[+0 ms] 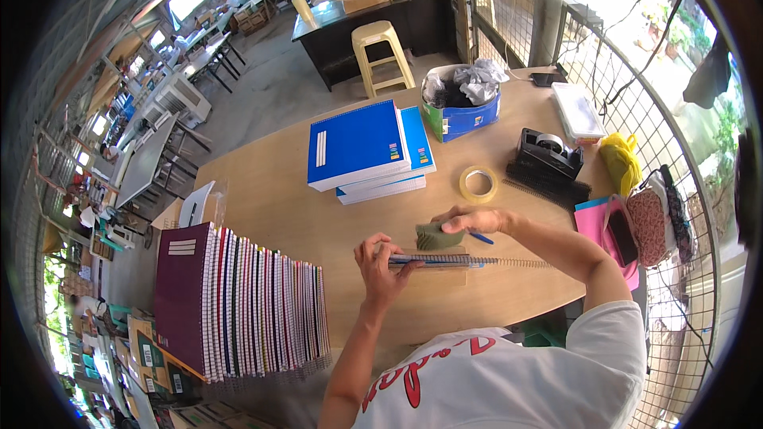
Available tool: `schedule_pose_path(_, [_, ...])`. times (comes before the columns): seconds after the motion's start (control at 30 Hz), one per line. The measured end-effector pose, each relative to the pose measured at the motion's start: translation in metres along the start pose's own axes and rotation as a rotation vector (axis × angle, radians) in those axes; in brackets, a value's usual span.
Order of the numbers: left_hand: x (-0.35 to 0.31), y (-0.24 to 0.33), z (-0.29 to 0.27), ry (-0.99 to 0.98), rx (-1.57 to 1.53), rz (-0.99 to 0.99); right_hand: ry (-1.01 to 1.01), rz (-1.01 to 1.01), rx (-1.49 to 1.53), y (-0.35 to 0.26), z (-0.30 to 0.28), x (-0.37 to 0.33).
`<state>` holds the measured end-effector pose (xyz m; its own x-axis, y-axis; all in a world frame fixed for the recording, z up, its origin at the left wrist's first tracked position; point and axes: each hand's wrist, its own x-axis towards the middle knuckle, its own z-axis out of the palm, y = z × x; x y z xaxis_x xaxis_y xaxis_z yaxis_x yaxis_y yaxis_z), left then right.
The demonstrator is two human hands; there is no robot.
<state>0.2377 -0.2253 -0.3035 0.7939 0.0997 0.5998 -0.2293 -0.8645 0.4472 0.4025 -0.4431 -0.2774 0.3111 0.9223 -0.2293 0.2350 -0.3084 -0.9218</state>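
Note:
My left hand is closed around the left end of a notebook that stands on its edge, spine up, near the front of the table. A dark wire spiral coil runs along the spine and sticks out well past its right end. Just above the spine, my right hand grips an olive-green block with a ridged side; its exact kind I cannot make out. Beside the right hand lies a blue pen-like stick, partly hidden.
A long row of spiral notebooks stands at the left. Blue notebooks are stacked at the back, near a box of crumpled plastic. Rightward lie a tape roll, a black tape dispenser, loose coils and yellow bundle.

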Motion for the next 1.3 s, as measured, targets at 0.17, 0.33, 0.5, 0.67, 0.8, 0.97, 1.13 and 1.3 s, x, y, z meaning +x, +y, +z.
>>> schedule_pose_path(0.17, [0.003, -0.008, -0.004, -0.078, -0.19, 0.027, -0.001, -0.018, -0.209, -0.016, 0.033, -0.008])
schedule_pose_path(0.33, [-0.003, -0.012, 0.001, -0.154, -0.313, 0.072, 0.067, -0.074, -0.463, 0.005, 0.045, -0.021])
schedule_pose_path(0.5, [-0.017, -0.046, 0.006, -0.136, -1.035, -0.405, 0.245, -0.249, 0.049, -0.008, 0.066, -0.028])
schedule_pose_path(0.67, [-0.011, -0.047, 0.006, -0.212, -0.962, -0.368, 0.408, -0.14, -0.182, -0.017, 0.057, -0.026])
schedule_pose_path(0.8, [-0.014, -0.055, 0.012, -0.21, -0.984, -0.333, 0.258, -0.241, -0.345, -0.019, 0.056, -0.011])
schedule_pose_path(0.97, [-0.011, -0.054, 0.015, -0.201, -0.938, -0.311, 0.228, -0.171, -0.072, -0.014, 0.05, 0.003])
schedule_pose_path(1.13, [-0.015, -0.074, 0.011, -0.199, -1.117, -0.498, 0.278, -0.22, 0.153, -0.007, 0.05, 0.01])
schedule_pose_path(1.3, [-0.012, -0.074, 0.015, -0.157, -1.123, -0.456, 0.301, -0.201, -0.344, -0.005, 0.047, 0.023])
